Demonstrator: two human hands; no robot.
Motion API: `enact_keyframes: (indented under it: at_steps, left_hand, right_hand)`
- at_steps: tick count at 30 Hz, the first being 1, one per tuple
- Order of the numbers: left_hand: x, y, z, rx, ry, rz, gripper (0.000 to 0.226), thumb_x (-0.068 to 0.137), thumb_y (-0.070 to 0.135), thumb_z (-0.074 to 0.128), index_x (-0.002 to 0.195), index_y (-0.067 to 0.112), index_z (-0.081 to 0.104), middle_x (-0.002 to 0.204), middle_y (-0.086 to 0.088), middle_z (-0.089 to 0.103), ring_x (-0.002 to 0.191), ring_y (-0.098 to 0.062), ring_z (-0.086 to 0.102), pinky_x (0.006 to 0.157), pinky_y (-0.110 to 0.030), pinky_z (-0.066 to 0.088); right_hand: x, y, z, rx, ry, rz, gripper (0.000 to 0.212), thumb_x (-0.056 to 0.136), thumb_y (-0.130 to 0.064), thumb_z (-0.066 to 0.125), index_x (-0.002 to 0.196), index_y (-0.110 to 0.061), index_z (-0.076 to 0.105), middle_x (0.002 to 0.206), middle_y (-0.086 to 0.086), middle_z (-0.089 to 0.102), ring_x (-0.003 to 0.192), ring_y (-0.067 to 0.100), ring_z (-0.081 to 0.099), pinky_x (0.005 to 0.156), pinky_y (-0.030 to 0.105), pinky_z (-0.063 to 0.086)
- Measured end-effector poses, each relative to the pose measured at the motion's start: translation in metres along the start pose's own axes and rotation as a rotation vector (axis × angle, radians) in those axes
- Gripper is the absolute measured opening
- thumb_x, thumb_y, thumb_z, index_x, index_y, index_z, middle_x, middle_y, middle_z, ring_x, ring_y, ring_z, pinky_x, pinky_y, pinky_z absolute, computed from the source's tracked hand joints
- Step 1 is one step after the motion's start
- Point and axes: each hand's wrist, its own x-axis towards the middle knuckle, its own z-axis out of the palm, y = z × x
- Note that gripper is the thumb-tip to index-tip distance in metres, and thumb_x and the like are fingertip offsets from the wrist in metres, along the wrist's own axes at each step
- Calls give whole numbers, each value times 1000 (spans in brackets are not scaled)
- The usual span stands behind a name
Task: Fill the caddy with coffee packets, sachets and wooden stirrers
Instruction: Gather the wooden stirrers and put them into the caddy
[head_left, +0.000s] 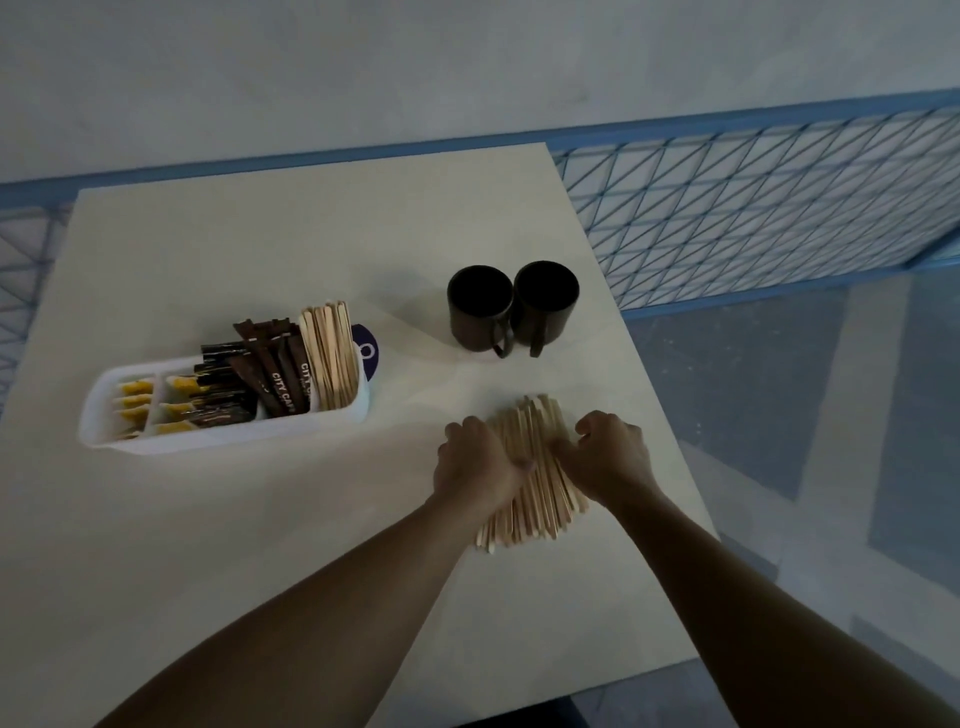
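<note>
A white plastic caddy (104, 400) stands on the left of the pale table (260, 519). Its left compartments hold yellow sachets (136, 400), the middle holds brown coffee packets (270, 374), and the right end holds upright wooden stirrers (332, 353). A loose pile of wooden stirrers (530, 488) lies flat on the table to the right of the caddy. My left hand (478, 462) presses on the pile's left side, fingers curled around some sticks. My right hand (608, 457) grips the pile's right side.
Two dark mugs (511, 306) stand side by side behind the stirrer pile, handles facing me. A purple round label (370, 349) shows behind the caddy's right end. The table's right edge (649, 395) runs close to my right hand; a blue mesh railing (753, 208) lies beyond.
</note>
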Motion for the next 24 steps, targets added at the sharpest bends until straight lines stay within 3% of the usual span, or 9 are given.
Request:
enact_keyframes:
  at_steps: [3,7,11,14,17,20,24]
  left_hand:
    - [-2,3,6,-29,48,-6,83,74,53,78,132,8,40,128,-12,48,117,-30,53,88,-38,49]
    - [1,4,11,-28,54,-11,76,73,48,80,127,9,45,123,-10,52,110,-29,58,82,-35,49]
    - [6,3,10,-48,93,29,47,75,39,77,113,15,61,107,-5,67,94,-25,66,72,-33,53]
    - [10,0,9,-5,131,33,27,84,26,68,109,15,65,104,-6,70,95,-26,67,69,-30,49]
    - [14,-4,10,11,136,34,21,88,19,63,109,14,65,106,-8,69,99,-28,66,71,-30,48]
    - [16,-6,8,33,137,38,19,89,13,59,107,10,66,107,-11,69,102,-31,65,70,-29,44]
    - [15,-8,4,7,125,34,20,89,8,58,107,8,67,105,-12,69,100,-30,66,71,-29,48]
  right_hand:
    - [1,-5,5,36,-31,25,30,89,-40,65,93,-10,64,79,0,64,68,18,65,64,38,61]
    - [4,-10,10,69,-97,54,25,85,-35,70,80,-12,64,74,5,67,64,19,67,52,29,53]
    - [7,-11,11,90,-122,56,19,84,-25,71,77,-8,66,74,8,69,66,23,69,54,35,56]
    - [8,-13,9,122,-152,53,20,82,-24,71,79,-5,67,73,10,70,67,27,69,52,33,51]
    - [8,-15,8,145,-163,56,18,82,-20,71,82,-2,68,68,9,64,58,21,59,49,29,43]
    - [8,-18,8,137,-169,44,19,82,-20,71,80,-2,68,72,14,69,58,20,60,49,29,44]
    - [6,-19,10,115,-185,11,20,82,-23,70,74,-6,64,62,5,60,50,15,53,44,25,39]
